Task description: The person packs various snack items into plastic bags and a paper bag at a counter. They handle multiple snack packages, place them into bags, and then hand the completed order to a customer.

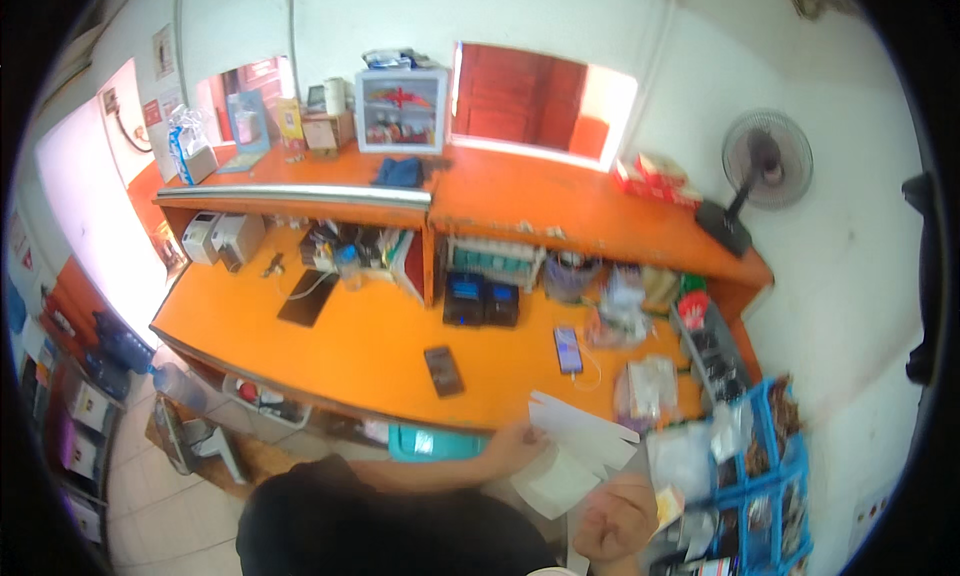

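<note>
My left hand (pixel 521 445) grips the left edge of a white folded paper or thin card sheet (pixel 581 433) with notched flaps. The sheet is creased, and its lower panel hangs towards me. Close by its lower right edge, my right hand (pixel 616 517) has curled fingers; whether they pinch anything is hidden. Both hands are in front of the orange desk (pixel 360 343), at its right end. Beyond the sheet, a phone (pixel 568 351) with a white cable lies face up. A dark phone (pixel 444 371) rests further left.
Blue plastic baskets (pixel 765 493) of small parts stand at my right, beside clear plastic bags (pixel 649 385). Two black devices (pixel 480 298) sit under the raised orange shelf (pixel 525 190). A standing fan (pixel 757 171) is at the shelf's right end. A wooden bench (pixel 202 456) is at lower left.
</note>
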The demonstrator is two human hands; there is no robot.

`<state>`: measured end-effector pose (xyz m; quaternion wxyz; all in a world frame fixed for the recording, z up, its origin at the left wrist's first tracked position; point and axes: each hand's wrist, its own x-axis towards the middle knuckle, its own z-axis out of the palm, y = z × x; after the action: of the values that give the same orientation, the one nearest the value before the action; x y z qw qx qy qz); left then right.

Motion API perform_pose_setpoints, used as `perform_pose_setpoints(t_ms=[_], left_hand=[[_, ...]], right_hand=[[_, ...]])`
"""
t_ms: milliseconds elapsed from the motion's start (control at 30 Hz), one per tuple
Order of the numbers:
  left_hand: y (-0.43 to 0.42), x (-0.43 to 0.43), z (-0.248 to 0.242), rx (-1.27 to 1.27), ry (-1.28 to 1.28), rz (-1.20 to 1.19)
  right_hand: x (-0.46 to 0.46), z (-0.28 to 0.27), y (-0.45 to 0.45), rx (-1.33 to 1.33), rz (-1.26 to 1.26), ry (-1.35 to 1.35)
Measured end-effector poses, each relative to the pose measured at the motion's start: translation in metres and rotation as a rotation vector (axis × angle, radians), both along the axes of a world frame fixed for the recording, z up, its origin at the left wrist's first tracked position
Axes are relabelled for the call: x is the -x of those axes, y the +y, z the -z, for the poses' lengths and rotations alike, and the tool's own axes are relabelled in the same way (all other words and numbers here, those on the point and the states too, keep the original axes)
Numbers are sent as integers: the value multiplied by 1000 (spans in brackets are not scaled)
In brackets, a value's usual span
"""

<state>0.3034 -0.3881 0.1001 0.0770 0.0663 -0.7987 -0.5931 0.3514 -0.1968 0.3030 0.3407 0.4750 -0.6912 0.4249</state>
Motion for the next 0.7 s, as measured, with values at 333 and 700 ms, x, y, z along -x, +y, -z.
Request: perform_pose_setpoints(t_ms=[333, 700], left_hand=[[-77, 130, -24, -138, 38, 82], [-71, 205, 18, -508, -399, 264]], right_hand=[[119, 194, -34, 203, 383, -1141], [198, 229, -15, 645, 271, -1723]])
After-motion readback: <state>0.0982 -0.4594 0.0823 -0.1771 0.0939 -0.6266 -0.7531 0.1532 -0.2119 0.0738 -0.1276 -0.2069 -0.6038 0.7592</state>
